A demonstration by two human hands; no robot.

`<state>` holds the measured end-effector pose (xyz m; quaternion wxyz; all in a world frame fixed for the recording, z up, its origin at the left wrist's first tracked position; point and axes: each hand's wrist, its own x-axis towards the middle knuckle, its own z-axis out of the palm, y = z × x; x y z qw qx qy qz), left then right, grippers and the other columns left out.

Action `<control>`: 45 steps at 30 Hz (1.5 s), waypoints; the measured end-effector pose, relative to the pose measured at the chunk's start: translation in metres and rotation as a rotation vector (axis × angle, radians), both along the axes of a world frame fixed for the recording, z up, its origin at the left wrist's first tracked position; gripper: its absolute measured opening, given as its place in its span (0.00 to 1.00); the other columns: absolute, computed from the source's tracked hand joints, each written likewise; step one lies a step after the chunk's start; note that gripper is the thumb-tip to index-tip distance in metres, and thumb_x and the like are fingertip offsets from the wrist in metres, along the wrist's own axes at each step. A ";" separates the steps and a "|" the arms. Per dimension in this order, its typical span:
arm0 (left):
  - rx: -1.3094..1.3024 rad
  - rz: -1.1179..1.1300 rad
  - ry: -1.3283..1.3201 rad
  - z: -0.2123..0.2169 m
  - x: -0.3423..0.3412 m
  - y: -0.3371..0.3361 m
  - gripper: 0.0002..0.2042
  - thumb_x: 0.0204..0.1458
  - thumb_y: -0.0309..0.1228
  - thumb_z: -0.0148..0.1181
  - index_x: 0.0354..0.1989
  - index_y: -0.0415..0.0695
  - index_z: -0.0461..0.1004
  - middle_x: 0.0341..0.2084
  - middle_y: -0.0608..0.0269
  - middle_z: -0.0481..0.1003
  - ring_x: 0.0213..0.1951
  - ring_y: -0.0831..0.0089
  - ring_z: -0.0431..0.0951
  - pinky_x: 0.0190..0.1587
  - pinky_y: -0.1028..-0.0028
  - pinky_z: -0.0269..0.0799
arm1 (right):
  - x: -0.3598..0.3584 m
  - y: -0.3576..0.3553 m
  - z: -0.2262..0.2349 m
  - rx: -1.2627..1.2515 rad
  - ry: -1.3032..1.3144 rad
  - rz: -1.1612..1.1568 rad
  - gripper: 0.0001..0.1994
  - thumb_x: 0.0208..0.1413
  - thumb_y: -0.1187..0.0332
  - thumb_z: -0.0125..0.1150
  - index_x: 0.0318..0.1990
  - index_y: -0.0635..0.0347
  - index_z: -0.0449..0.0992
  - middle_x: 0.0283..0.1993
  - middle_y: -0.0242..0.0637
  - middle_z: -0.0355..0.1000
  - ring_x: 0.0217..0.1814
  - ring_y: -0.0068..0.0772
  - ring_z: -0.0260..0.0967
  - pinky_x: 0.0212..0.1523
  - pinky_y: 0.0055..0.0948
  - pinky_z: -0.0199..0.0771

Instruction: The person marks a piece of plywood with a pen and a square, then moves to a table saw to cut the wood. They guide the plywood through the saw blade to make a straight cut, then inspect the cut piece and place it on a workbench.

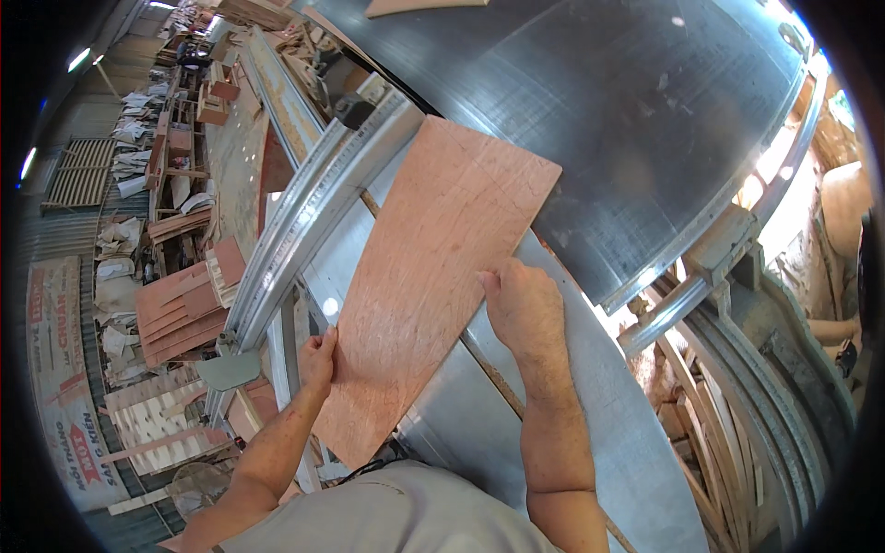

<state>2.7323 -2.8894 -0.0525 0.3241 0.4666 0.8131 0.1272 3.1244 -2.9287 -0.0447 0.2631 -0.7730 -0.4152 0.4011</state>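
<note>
A long reddish-brown plywood board [429, 276] lies slanted across a grey metal machine table [608, 405], its near corner reaching past the table toward my body. My left hand [318, 361] grips the board's left edge near its lower end, thumb on top and the other fingers underneath. On the opposite edge, my right hand [524, 309] is closed with the thumb and curled fingers at the board's rim. The board's far end rests beside a ruled metal fence [304, 207] on the left and the dark, smooth main tabletop [636, 138] on the right.
A curved metal rail [668, 318] runs along the table's right side, with wood offcuts [701, 433] below it. Stacked reddish panels [180, 313] and pale slatted pieces [161, 419] stand at the left. Another wooden piece [424, 5] lies at the far edge of the tabletop.
</note>
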 end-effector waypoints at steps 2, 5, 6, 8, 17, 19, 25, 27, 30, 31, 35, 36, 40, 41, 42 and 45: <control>0.035 0.000 0.021 -0.002 -0.005 0.002 0.23 0.54 0.51 0.64 0.29 0.39 0.73 0.24 0.68 0.71 0.27 0.79 0.66 0.30 0.77 0.63 | -0.003 0.003 -0.004 0.006 -0.002 0.003 0.13 0.57 0.63 0.61 0.32 0.66 0.76 0.30 0.52 0.76 0.36 0.55 0.75 0.38 0.47 0.73; 0.081 0.006 0.008 -0.008 -0.003 0.007 0.22 0.53 0.50 0.64 0.28 0.39 0.73 0.24 0.68 0.71 0.27 0.80 0.66 0.30 0.78 0.63 | -0.003 0.010 -0.005 -0.004 -0.010 0.013 0.12 0.57 0.63 0.61 0.32 0.66 0.77 0.30 0.52 0.76 0.36 0.55 0.75 0.38 0.47 0.73; 0.092 0.006 0.000 -0.010 -0.003 0.009 0.22 0.53 0.50 0.65 0.28 0.40 0.73 0.24 0.69 0.71 0.27 0.80 0.66 0.29 0.78 0.63 | -0.003 0.012 -0.007 0.010 -0.012 0.014 0.12 0.57 0.63 0.61 0.32 0.66 0.77 0.30 0.52 0.76 0.36 0.55 0.75 0.38 0.47 0.73; 0.074 0.021 0.000 -0.012 -0.004 0.017 0.22 0.53 0.50 0.65 0.28 0.40 0.73 0.23 0.69 0.71 0.26 0.80 0.66 0.29 0.77 0.63 | -0.004 0.017 -0.012 0.036 -0.014 0.012 0.12 0.57 0.63 0.60 0.32 0.65 0.78 0.30 0.52 0.76 0.36 0.55 0.75 0.38 0.47 0.73; 0.038 0.047 -0.083 -0.021 -0.005 0.042 0.22 0.52 0.50 0.66 0.27 0.41 0.73 0.22 0.71 0.69 0.25 0.81 0.66 0.27 0.78 0.61 | -0.002 0.043 -0.019 -0.012 0.011 0.053 0.13 0.58 0.62 0.60 0.33 0.66 0.77 0.31 0.51 0.76 0.36 0.54 0.75 0.38 0.47 0.74; 0.052 0.068 -0.099 -0.022 -0.005 0.047 0.21 0.52 0.50 0.66 0.28 0.41 0.73 0.22 0.71 0.69 0.24 0.81 0.65 0.26 0.78 0.61 | -0.003 0.048 -0.021 0.005 0.023 0.048 0.14 0.58 0.62 0.60 0.32 0.66 0.77 0.30 0.52 0.76 0.35 0.54 0.75 0.38 0.47 0.74; -0.026 0.077 -0.078 -0.024 -0.016 0.070 0.20 0.52 0.49 0.66 0.28 0.41 0.73 0.22 0.71 0.69 0.22 0.81 0.65 0.24 0.78 0.61 | -0.004 0.069 -0.020 -0.059 0.047 0.067 0.15 0.57 0.61 0.61 0.31 0.67 0.76 0.29 0.51 0.76 0.34 0.53 0.76 0.37 0.45 0.75; -0.028 0.066 -0.081 -0.023 -0.016 0.074 0.20 0.52 0.48 0.67 0.28 0.41 0.73 0.21 0.71 0.69 0.22 0.82 0.65 0.24 0.78 0.60 | -0.005 0.072 -0.022 -0.039 0.035 0.067 0.15 0.57 0.61 0.62 0.31 0.67 0.76 0.29 0.51 0.76 0.34 0.52 0.76 0.36 0.45 0.75; -0.018 0.061 -0.071 -0.016 -0.008 0.080 0.20 0.52 0.48 0.67 0.29 0.40 0.74 0.21 0.71 0.69 0.21 0.82 0.64 0.23 0.78 0.59 | -0.008 0.077 -0.023 -0.007 0.023 0.051 0.14 0.57 0.62 0.62 0.32 0.67 0.77 0.28 0.50 0.76 0.33 0.51 0.76 0.35 0.44 0.75; -0.011 0.062 -0.064 -0.015 -0.007 0.082 0.20 0.52 0.48 0.67 0.29 0.40 0.74 0.21 0.71 0.70 0.21 0.82 0.64 0.23 0.78 0.59 | -0.011 0.077 -0.027 0.006 0.019 0.047 0.13 0.57 0.62 0.62 0.32 0.67 0.77 0.28 0.50 0.76 0.32 0.50 0.77 0.35 0.44 0.75; -0.031 0.087 -0.078 -0.021 -0.011 0.083 0.21 0.52 0.47 0.67 0.29 0.39 0.74 0.21 0.70 0.70 0.21 0.82 0.64 0.23 0.78 0.59 | -0.009 0.080 -0.028 0.011 0.039 0.039 0.12 0.57 0.64 0.63 0.33 0.67 0.78 0.28 0.50 0.77 0.32 0.49 0.77 0.34 0.42 0.75; -0.033 0.079 -0.071 -0.022 -0.013 0.084 0.21 0.52 0.47 0.67 0.29 0.39 0.74 0.22 0.69 0.70 0.21 0.82 0.64 0.23 0.78 0.60 | -0.008 0.080 -0.029 0.010 0.035 0.045 0.12 0.57 0.64 0.63 0.33 0.67 0.78 0.28 0.49 0.77 0.32 0.49 0.77 0.34 0.42 0.75; 0.004 0.054 -0.039 -0.026 -0.017 0.085 0.22 0.51 0.48 0.68 0.29 0.37 0.74 0.22 0.68 0.70 0.22 0.81 0.65 0.23 0.78 0.60 | -0.008 0.082 -0.031 -0.009 0.050 0.044 0.12 0.56 0.64 0.63 0.33 0.67 0.78 0.28 0.49 0.77 0.32 0.49 0.77 0.34 0.42 0.75; -0.003 0.059 -0.032 -0.027 -0.018 0.085 0.22 0.51 0.48 0.68 0.29 0.37 0.74 0.22 0.67 0.70 0.23 0.81 0.66 0.23 0.77 0.61 | -0.008 0.082 -0.031 -0.018 0.062 0.037 0.12 0.56 0.64 0.63 0.33 0.67 0.78 0.28 0.49 0.77 0.32 0.49 0.77 0.34 0.42 0.75; -0.011 0.062 -0.024 -0.028 -0.018 0.085 0.22 0.51 0.48 0.68 0.29 0.37 0.74 0.23 0.67 0.71 0.23 0.80 0.66 0.23 0.77 0.61 | -0.007 0.081 -0.031 -0.010 0.049 0.047 0.12 0.56 0.64 0.63 0.33 0.67 0.78 0.28 0.49 0.77 0.31 0.49 0.77 0.34 0.42 0.75; -0.023 0.042 -0.007 -0.027 -0.018 0.084 0.23 0.50 0.49 0.68 0.30 0.36 0.74 0.23 0.66 0.71 0.24 0.79 0.67 0.24 0.77 0.63 | -0.005 0.079 -0.035 0.036 0.019 0.059 0.12 0.56 0.64 0.63 0.32 0.67 0.77 0.27 0.50 0.76 0.31 0.49 0.76 0.34 0.42 0.75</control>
